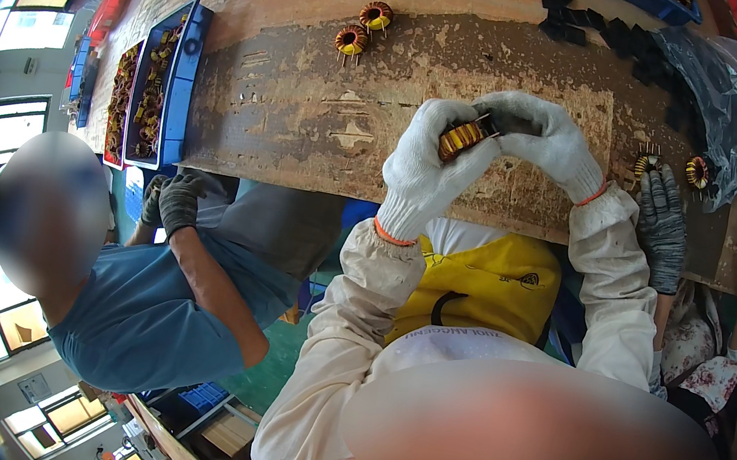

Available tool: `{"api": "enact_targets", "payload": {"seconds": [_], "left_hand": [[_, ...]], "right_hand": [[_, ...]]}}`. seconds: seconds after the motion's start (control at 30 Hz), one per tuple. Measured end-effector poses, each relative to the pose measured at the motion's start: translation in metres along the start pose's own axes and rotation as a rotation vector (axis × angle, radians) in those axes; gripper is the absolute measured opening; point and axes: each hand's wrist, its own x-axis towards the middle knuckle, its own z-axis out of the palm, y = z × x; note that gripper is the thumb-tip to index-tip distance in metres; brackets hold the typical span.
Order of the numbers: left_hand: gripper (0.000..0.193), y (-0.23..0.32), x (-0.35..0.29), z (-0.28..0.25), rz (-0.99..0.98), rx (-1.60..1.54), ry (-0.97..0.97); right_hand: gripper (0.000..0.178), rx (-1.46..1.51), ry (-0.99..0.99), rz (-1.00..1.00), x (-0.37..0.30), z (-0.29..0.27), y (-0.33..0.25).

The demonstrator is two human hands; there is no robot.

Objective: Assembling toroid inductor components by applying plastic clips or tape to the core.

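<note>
Mid-frame toroidal inductor (462, 141) is held in left hand (426, 149), grip of right hand (550, 142) can't be told; probably dense, stiff, best pinched by rim, bendable leads (493, 136) spared.

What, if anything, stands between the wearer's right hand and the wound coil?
Nothing visible beyond its white glove. The left hand holds the coil, its thin pins pointing toward the right hand; whether coil and right hand touch is unclear.
</note>
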Motion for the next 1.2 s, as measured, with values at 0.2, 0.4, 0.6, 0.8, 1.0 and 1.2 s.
{"api": "enact_targets", "payload": {"seconds": [0.2, 0.4, 0.6, 0.8, 1.0, 1.2], "left_hand": [[0.035, 0.007, 0.0, 0.002, -0.223, -0.251, 0.001], [0.031, -0.006, -0.001, 0.006, -0.171, -0.386, -0.052], [0.028, -0.003, -0.003, 0.002, -0.12, -0.159, -0.085], [0.025, 0.001, -0.005, 0.006, -0.216, -0.286, -0.037], [0.025, -0.011, -0.003, 0.011, -0.185, -0.367, -0.023], [0.025, -0.007, -0.004, 0.015, -0.306, -0.506, 0.002]], "right_hand": [[0.045, 0.102, 0.036, -0.027, 0.004, 0.001, 0.004], [0.04, 0.175, 0.044, -0.044, 0.001, 0.0, 0.004], [0.041, -0.015, 0.027, -0.056, 0.003, 0.0, 0.004], [0.042, -0.136, 0.048, -0.099, 0.003, 0.002, 0.006], [0.041, -0.058, 0.058, -0.115, 0.002, 0.002, 0.008], [0.036, -0.218, 0.074, -0.148, 0.003, 0.002, 0.008]]}}
